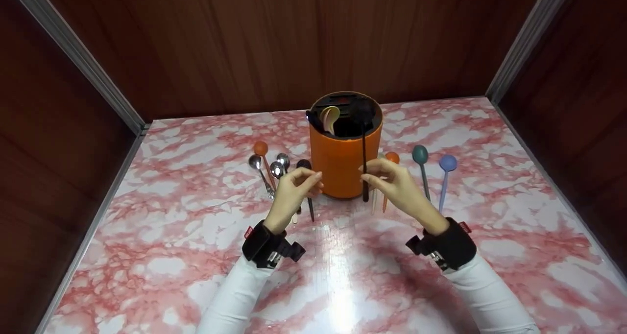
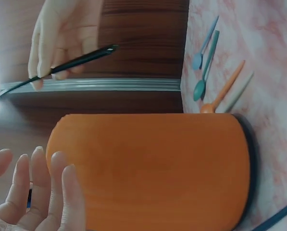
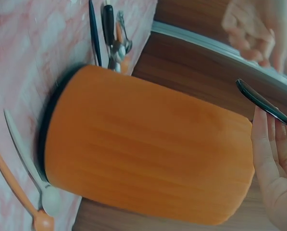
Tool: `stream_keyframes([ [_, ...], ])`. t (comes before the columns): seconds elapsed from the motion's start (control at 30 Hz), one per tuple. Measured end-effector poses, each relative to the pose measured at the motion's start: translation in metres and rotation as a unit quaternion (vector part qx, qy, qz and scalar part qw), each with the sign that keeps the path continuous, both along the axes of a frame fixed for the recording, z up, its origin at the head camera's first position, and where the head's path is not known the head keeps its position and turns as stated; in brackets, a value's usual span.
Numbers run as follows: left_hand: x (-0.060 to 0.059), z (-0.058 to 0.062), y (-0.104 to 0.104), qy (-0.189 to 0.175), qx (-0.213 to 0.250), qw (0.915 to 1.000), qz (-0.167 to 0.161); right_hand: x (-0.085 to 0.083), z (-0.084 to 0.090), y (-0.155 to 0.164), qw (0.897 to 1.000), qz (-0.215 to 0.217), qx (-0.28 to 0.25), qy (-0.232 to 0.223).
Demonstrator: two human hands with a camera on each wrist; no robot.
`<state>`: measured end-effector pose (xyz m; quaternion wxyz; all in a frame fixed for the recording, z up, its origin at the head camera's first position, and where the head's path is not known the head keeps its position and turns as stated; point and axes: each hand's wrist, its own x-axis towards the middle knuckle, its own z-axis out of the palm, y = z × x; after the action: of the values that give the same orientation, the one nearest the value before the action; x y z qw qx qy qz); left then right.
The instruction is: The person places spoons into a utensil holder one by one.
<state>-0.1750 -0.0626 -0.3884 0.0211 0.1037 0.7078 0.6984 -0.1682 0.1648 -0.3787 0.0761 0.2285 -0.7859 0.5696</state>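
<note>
My right hand point(image 1: 396, 181) pinches the handle of a black long-handled spoon point(image 1: 364, 150) between thumb and fingers. The spoon stands upright in front of the orange utensil holder point(image 1: 338, 165), and its dark round head overlaps the holder's opening in the head view. The handle's lower end point(image 3: 258, 98) shows in the right wrist view. Just left of the holder's front, my left hand point(image 1: 295, 187) holds nothing, its fingers loosely bent; in the left wrist view its fingers point(image 2: 56, 187) spread beside the orange wall. A pale yellow spoon point(image 1: 331, 114) and a dark blue utensil point(image 1: 312, 120) stick out of the holder.
Left of the holder lie an orange spoon point(image 1: 260, 148), several metal spoons point(image 1: 255, 161) and a black utensil point(image 1: 310, 209). To its right lie another orange spoon point(image 1: 392, 157), a whitish spoon point(image 3: 49, 199), a green spoon point(image 1: 420, 155) and a lavender spoon point(image 1: 447, 163). Wood-patterned walls point(image 1: 245, 45) enclose the marbled table.
</note>
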Motion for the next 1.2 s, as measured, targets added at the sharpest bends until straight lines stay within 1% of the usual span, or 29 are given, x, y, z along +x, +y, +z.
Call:
stream_keyframes([
  [0.27, 0.005, -0.013, -0.006, -0.022, 0.002, 0.9997, 0.013, -0.007, 0.02, 0.007, 1.0, -0.028, 0.004, -0.003],
  [0.47, 0.01, -0.02, -0.006, -0.033, 0.012, 0.9993, 0.015, -0.019, 0.038, 0.009, 0.999, -0.037, 0.004, -0.007],
  [0.57, 0.012, -0.02, -0.006, -0.031, 0.017, 0.9993, 0.016, -0.026, 0.049, 0.009, 0.999, -0.04, -0.01, -0.006],
  [0.7, 0.013, -0.019, -0.006, -0.033, 0.02, 0.9992, 0.01, -0.035, 0.062, 0.011, 0.999, -0.045, -0.027, 0.014],
  [0.77, 0.014, -0.019, -0.006, -0.034, 0.021, 0.9992, 0.007, -0.039, 0.068, 0.012, 0.998, -0.054, -0.028, 0.027],
  [0.93, 0.014, -0.019, -0.005, -0.035, 0.019, 0.9992, 0.008, -0.051, 0.081, 0.015, 0.997, -0.055, -0.047, 0.028],
  [1.03, 0.014, -0.02, -0.004, -0.031, 0.015, 0.9994, 0.009, -0.058, 0.09, 0.015, 0.997, -0.048, -0.057, 0.028],
  [1.2, 0.014, -0.022, -0.003, -0.035, 0.014, 0.9993, 0.005, -0.067, 0.102, 0.013, 0.997, -0.054, -0.034, 0.038],
])
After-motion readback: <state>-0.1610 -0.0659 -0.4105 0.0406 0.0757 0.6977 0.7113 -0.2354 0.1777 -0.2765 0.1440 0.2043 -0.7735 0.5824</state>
